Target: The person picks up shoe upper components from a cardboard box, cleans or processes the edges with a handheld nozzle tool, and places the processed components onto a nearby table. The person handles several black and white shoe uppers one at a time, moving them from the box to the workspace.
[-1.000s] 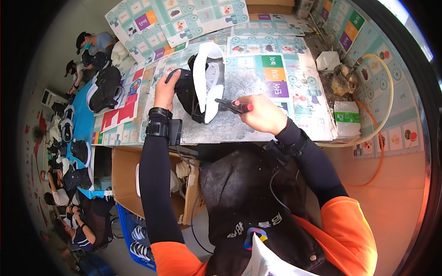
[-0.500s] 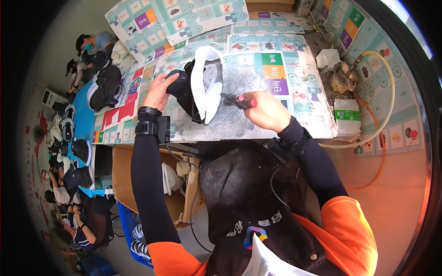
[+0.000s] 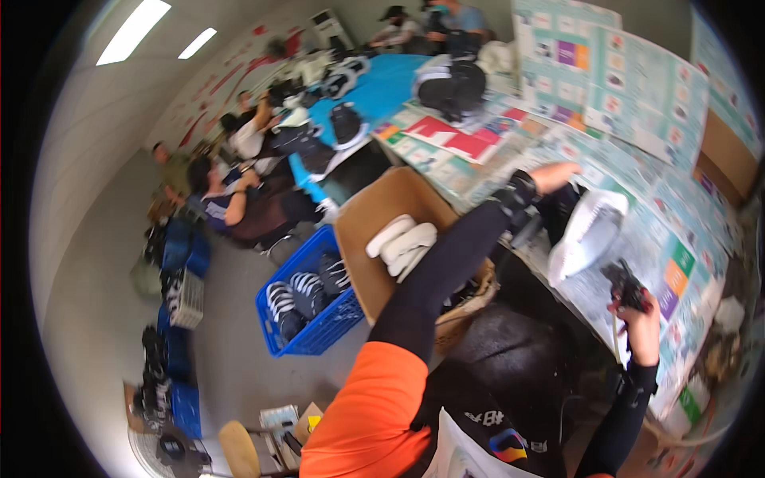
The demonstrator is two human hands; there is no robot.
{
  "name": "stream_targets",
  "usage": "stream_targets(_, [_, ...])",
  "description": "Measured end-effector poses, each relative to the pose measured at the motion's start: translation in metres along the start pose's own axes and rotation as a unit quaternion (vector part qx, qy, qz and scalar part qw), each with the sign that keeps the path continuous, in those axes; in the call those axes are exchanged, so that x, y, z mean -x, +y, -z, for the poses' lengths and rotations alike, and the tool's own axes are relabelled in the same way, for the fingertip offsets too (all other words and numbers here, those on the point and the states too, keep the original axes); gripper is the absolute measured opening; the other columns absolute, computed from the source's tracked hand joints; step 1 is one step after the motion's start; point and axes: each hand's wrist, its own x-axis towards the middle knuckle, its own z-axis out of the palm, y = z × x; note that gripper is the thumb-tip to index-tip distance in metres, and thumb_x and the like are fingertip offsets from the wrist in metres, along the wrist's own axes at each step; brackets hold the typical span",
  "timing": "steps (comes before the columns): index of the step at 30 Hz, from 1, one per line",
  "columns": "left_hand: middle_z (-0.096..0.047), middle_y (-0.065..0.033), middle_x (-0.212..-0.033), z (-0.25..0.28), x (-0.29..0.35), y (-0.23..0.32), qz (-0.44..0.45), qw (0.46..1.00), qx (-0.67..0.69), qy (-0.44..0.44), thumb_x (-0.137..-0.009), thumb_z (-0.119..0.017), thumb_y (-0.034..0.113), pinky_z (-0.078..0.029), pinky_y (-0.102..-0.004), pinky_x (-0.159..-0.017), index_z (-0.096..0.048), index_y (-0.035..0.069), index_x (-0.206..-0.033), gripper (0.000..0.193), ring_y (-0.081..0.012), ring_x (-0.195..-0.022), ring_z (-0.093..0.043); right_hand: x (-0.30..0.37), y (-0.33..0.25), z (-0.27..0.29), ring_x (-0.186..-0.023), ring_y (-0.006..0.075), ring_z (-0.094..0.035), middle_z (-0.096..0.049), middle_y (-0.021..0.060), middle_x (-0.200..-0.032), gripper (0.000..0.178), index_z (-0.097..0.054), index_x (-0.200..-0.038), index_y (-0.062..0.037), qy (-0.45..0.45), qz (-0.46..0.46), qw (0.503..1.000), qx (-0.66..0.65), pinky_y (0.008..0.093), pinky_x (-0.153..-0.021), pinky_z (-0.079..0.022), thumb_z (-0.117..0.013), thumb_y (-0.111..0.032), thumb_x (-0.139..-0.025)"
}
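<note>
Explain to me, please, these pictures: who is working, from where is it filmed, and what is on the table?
There is no robot, only a person's two bare hands. Every picture comes from a fisheye camera worn on the head, so straight edges look bent. The left hand holds a black and white shoe; the right hand holds a dark tool with red parts, too blurred to name exactly. Printed sheets cover much of the table; dark footwear lies beyond.
</note>
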Motion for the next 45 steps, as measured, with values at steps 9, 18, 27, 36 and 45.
stream_targets(9, [-0.071,-0.0174,-0.073,0.039,0.039,-0.003,0.016,0.983,-0.095,0.159,-0.082,-0.072,0.032,-0.054,-0.0417,-0.067,-0.077,0.003,-0.084,0.03,-0.025,-0.067,-0.069,-0.018,0.021,-0.034,-0.076,0.016,-0.068,-0.073,0.0083,-0.086,0.034,-0.067,-0.106,0.0021,-0.038,0.103,0.991,-0.072,0.0269,-0.048,-0.048,-0.054,-0.001,-0.074])
stream_targets(18, [-0.07,-0.0136,-0.072,-0.002,0.003,-0.015,-0.043,0.971,0.052,0.232,-0.09,-0.072,0.028,-0.053,-0.0389,-0.069,-0.072,0.0,-0.083,0.029,-0.0215,-0.069,-0.067,-0.025,-0.001,-0.009,-0.07,0.0187,-0.066,-0.073,0.0099,-0.089,0.042,-0.064,-0.113,0.0014,-0.02,0.094,0.995,0.003,0.0264,-0.048,-0.048,-0.055,0.0,-0.073])
stream_targets(27, [-0.071,-0.0232,-0.081,-0.007,0.014,-0.028,-0.001,0.962,-0.052,0.27,-0.098,-0.061,0.04,-0.054,-0.0501,-0.076,-0.073,0.002,-0.084,0.043,-0.0441,-0.081,-0.069,-0.046,0.004,-0.019,-0.078,0.0201,-0.073,-0.07,0.0093,-0.093,0.03,-0.064,-0.105,0.0053,0.004,0.049,0.999,-0.016,0.0275,-0.04,-0.046,-0.061,-0.002,-0.076])
stream_targets(36, [-0.072,-0.0196,-0.088,-0.033,0.0,-0.008,-0.182,0.94,-0.246,0.154,-0.092,-0.064,0.028,-0.055,-0.0494,-0.071,-0.072,0.01,-0.096,0.02,-0.0381,-0.076,-0.068,-0.029,-0.015,-0.01,-0.09,0.0143,-0.065,-0.074,0.0044,-0.104,0.045,-0.071,-0.13,-0.0045,-0.003,0.105,0.98,0.17,0.0304,-0.082,-0.052,-0.069,-0.013,-0.086])
stream_targets(45, [-0.062,-0.0142,-0.071,0.004,0.007,-0.016,-0.002,0.991,-0.024,0.133,-0.104,-0.06,0.041,-0.047,-0.0386,-0.068,-0.065,-0.002,-0.087,0.046,-0.0238,-0.065,-0.053,-0.019,-0.039,-0.017,-0.075,0.0335,-0.065,-0.07,0.02,-0.084,0.031,-0.072,-0.109,-0.0011,0.074,0.103,0.967,0.22,0.0436,-0.069,-0.052,-0.062,-0.014,-0.083])
